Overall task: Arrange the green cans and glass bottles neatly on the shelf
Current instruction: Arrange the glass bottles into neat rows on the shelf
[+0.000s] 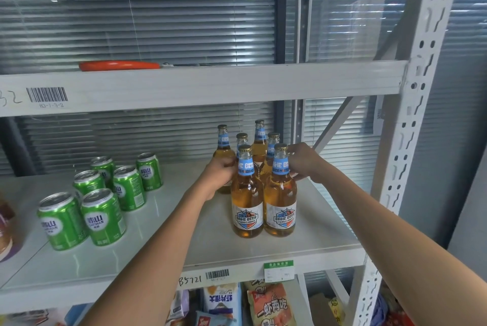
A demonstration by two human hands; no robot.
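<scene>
Several amber glass bottles (247, 193) with blue neck labels stand in two rows on the right of the white shelf (184, 241). My left hand (220, 176) is wrapped around a bottle in the middle row, behind the front-left one. My right hand (303, 163) grips the neck of the front-right bottle (279, 193). Several green cans (104, 216) stand upright in a loose cluster on the left of the same shelf, apart from both hands.
An orange-handled tool (118, 65) lies on the upper shelf. A perforated grey upright (411, 114) bounds the right side. Snack packets (268, 304) fill the level below. A dark jar (5, 230) sits at the far left edge.
</scene>
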